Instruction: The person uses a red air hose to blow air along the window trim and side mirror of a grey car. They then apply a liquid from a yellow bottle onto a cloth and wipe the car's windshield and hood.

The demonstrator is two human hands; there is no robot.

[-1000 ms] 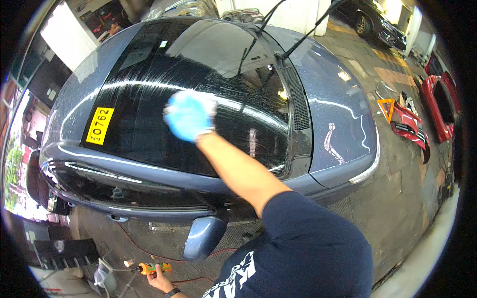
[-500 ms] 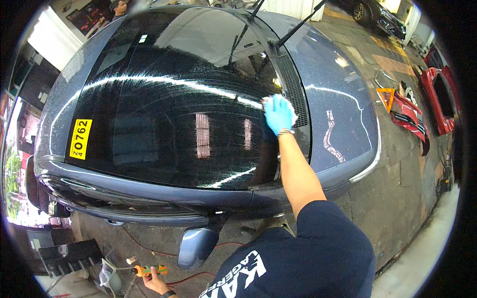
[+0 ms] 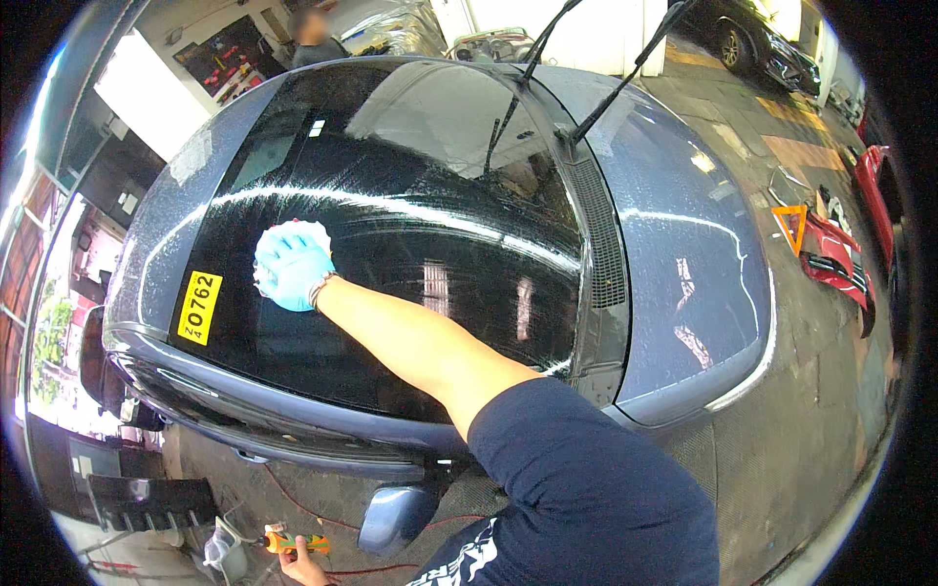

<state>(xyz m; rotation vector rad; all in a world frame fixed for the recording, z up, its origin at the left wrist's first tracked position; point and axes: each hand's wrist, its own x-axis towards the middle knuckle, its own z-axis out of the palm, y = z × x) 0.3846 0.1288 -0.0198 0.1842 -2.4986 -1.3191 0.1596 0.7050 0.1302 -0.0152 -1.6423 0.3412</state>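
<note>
My right hand, in a light blue glove, lies spread over a white cloth and presses it against the dark windshield. The cloth's edges show around the fingers. Close by on the glass is a yellow sticker. Fine, light streaks cover much of the windshield. Low at the left, my bare left hand is closed around an orange bottle with green on it and a dark tip. The bottle stays beside the car, away from the glass.
The blue-grey car's two wiper arms stand raised. Its side mirror juts out near my body. Red hoses run along the floor. Red body panels and an orange triangle lie right. Another person is beyond the car.
My right hand has swept the cloth leftward across the windshield, from beside the wiper cowl to near the yellow sticker. My left hand still holds the bottle. The view has shifted slightly.
</note>
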